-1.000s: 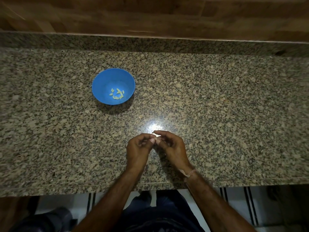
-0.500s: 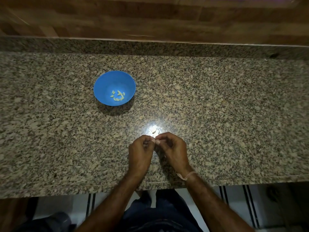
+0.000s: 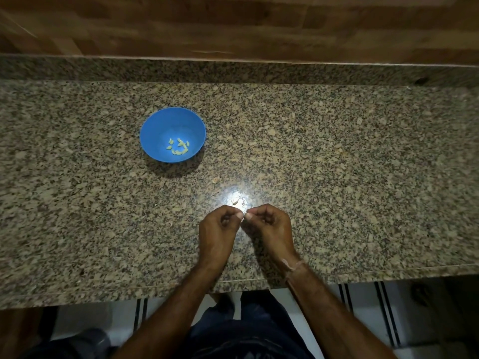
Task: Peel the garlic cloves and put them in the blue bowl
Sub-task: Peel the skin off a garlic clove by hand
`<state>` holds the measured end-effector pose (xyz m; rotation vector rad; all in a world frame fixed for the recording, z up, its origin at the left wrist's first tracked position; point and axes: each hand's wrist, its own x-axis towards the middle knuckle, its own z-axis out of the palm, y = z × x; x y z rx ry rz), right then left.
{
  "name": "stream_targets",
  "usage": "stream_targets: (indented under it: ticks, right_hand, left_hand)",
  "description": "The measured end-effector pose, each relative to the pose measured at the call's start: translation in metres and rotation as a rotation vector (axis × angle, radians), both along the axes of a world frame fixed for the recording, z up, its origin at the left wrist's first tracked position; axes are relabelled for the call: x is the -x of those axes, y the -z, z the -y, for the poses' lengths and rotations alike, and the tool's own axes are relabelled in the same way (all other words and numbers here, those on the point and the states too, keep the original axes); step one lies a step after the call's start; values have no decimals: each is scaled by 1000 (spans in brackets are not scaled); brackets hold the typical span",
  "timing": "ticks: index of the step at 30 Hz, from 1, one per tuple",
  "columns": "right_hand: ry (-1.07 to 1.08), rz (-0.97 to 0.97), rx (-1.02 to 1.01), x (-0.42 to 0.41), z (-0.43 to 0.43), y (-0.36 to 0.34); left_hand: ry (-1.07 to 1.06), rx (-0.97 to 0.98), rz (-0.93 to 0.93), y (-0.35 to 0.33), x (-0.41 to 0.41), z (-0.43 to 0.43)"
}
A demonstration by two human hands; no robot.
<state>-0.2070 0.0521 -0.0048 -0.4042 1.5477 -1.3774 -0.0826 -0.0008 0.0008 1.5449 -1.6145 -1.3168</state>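
Few cloves in the bowl; left hand and right hand pinch another, hidden clove, mid-peel I reckon.

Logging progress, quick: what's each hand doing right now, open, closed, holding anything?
Left hand: closed, fingers pinching a tiny piece hidden between the fingertips; cannot tell what it is.
Right hand: closed, fingers pinching the same tiny piece.

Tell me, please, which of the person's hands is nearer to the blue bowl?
Left. The left hand is toward the person and rightward of the blue bowl; the right hand is next to the left one, farther right.
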Motion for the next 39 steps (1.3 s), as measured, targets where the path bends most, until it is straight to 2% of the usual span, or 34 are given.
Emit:
stream_targets:
  ticks: [6,9,12,14,16,17,20,22,24,26,30,34,36,39]
  right_hand:
    - [-13,135,-13,-2,1,-7]
    - [-48,83,-17,0,1,-8]
    - [-136,-173,22,7,2,-1]
    - [-191,-291,52,9,4,3]
    - [-196,-293,42,9,5,4]
    - [-169,-222,17,9,6,4]
    - [-46,124,-54,3,6,-2]
    - [-33,176,-116,6,6,-5]
    - [-36,190,-153,10,7,-4]
    - [-36,190,-175,12,10,-4]
    - [-55,166,-160,9,11,-2]
    - [-55,71,-87,10,9,-3]
    - [-116,-41,-4,15,7,-4]
    - [-199,-103,62,14,8,-5]
  left_hand:
    - [49,36,49,-2,1,0]
    - [81,-3,37,-4,0,0]
    - [99,-173,9,0,-1,6]
    - [47,-367,-102,3,0,7]
    - [-10,-501,-192,3,3,7]
    - [-23,-512,-191,2,5,6]
    - [-8,-296,-19,7,5,5]
    - [6,-132,78,13,2,5]
    - [4,-73,29,11,-1,3]
    - [36,-32,-21,7,0,1]
    - [99,78,48,1,5,1]
    - [20,31,62,0,2,3]
    - [-2,11,78,1,0,3]
    - [5,11,127,3,-1,4]
